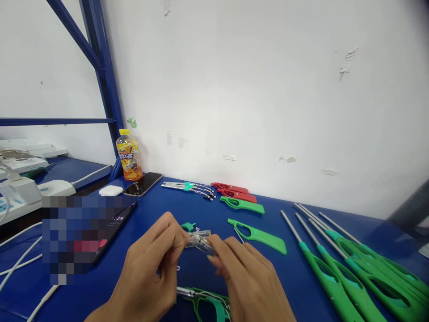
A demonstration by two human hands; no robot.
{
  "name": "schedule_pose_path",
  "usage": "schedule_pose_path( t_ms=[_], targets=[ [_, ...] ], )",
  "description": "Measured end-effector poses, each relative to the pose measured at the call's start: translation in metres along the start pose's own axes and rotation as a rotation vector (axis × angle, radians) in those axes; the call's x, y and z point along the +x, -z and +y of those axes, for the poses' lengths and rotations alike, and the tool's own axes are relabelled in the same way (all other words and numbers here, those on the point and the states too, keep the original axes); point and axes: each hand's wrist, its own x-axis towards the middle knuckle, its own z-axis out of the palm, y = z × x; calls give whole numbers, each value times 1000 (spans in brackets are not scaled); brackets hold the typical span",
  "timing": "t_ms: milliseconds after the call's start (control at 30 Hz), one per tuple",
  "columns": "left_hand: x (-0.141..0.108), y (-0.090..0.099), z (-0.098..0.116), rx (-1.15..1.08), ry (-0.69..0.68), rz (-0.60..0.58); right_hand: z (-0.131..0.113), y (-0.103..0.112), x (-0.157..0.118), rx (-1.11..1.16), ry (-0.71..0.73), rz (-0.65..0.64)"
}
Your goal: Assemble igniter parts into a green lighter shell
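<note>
Between the fingertips of both hands is a clear plastic lighter fuel tank (205, 244) with a small fitting at its end. My left hand (150, 264) pinches the fitting end, and my right hand (246, 273) is closed around the clear body. Just under my hands lies an open green lighter half-shell (197, 298) with a metal tube, wires and a teal trigger, partly covered by my right hand. Behind my left fingertips a small teal piece (188, 226) rests on the table. An empty green handle shell (263, 236) lies just beyond my right hand.
Assembled green lighters (348, 286) fan out at right. Near the wall lie metal tubes with wires (187, 186), red shells (236, 192) and another green shell (244, 205). At left are a drink bottle (129, 156), phones (144, 184), a white case (111, 191) and cables (50, 293).
</note>
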Motion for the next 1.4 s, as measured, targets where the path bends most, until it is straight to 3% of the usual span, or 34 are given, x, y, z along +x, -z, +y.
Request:
schedule_pose_path(
  t_ms=[233,567,700,833,1033,1233,1400],
  targets=[
    [-4,2,3,51,-5,-7,-5,1,2,17,-8,42],
    [-8,4,5,5,-17,14,4,2,-9,140,14,-48],
    [-6,3,5,19,48,2,8,5,-9,75,-22,-27],
    [-7,-8,2,-37,216,-101,25,20,-11,44,-137,-129],
    [-20,-27,8,-60,74,-369,41,40,-14,78,-381,-119],
    [-27,-35,11,12,-9,-629,34,40,-12,42,-400,-118],
    [-22,-18,5,138,-91,-614,34,41,-19,108,-400,-426]
  ],
)
